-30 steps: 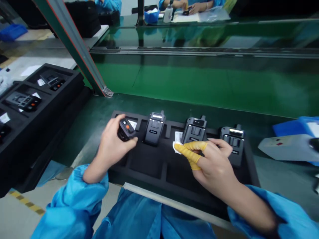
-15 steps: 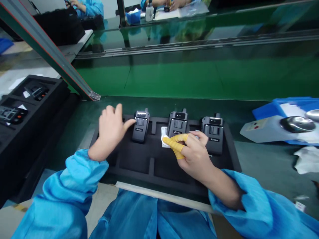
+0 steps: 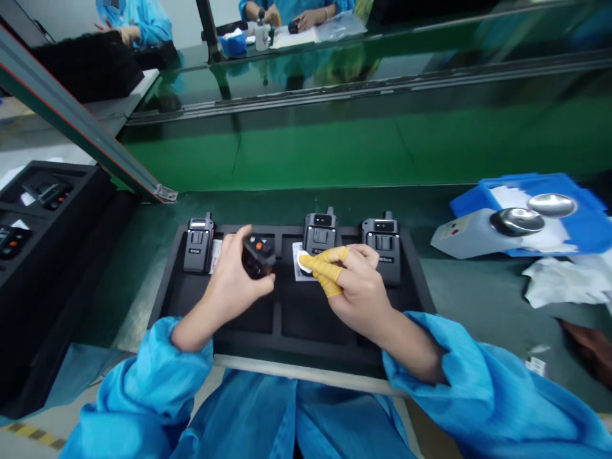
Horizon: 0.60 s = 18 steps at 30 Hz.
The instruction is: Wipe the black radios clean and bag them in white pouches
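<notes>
My left hand (image 3: 234,271) is wrapped round a black walkie-talkie (image 3: 258,256), tilted so that an end with an orange button faces me. It is held over the black foam tray (image 3: 276,319). My right hand (image 3: 356,280), with yellow finger cots on some fingers, pinches a small round white pad (image 3: 304,261). Behind the pad, a walkie-talkie (image 3: 321,231) marked Riton lies beside a white label (image 3: 297,275). To its right is another walkie-talkie (image 3: 389,271), partly covered by my right hand. A further walkie-talkie (image 3: 197,244) lies at the tray's left end.
At right, a white bottle with a metal top (image 3: 466,234) lies against a blue bin (image 3: 581,213). Crumpled white cloth (image 3: 564,280) lies nearby. Another foam tray (image 3: 76,175) with devices stands at left, below a slanted metal post (image 3: 109,143). Co-workers' hands (image 3: 308,19) show beyond the green partition.
My left hand has closed on a walkie-talkie, raised it and tipped it. My right hand still pinches the white pad. The view has shifted, so the tray sits further left.
</notes>
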Tool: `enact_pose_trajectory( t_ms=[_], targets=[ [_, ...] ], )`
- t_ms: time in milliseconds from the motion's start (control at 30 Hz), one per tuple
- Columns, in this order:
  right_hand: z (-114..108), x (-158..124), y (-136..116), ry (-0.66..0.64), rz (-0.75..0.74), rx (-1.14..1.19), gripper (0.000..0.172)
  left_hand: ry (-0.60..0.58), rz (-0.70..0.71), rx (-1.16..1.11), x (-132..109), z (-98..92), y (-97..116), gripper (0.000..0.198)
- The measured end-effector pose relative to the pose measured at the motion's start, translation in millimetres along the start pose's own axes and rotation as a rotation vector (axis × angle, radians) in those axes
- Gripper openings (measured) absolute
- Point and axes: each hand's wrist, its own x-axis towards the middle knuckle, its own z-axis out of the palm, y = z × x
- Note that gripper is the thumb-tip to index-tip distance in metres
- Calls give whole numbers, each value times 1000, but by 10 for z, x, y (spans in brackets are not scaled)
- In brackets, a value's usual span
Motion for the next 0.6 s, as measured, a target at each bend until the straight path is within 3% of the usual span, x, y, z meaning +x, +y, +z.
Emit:
enact_pose_trajectory(
  t_ms=[67, 167, 433, 600],
  targets=[
    [-38, 43, -60, 33, 22, 30, 23, 26, 77, -74, -160, 0, 52, 57],
    [-85, 131, -175, 19, -16, 29, 32, 6, 124, -136, -281, 27, 107, 54],
    [-15, 329, -348, -61, -237, -27, 34, -26, 212, -204, -246, 68, 105, 47],
    [-70, 334, -290, -146, -294, -25, 33, -28, 167, -192, -251, 53, 118, 53]
  ],
)
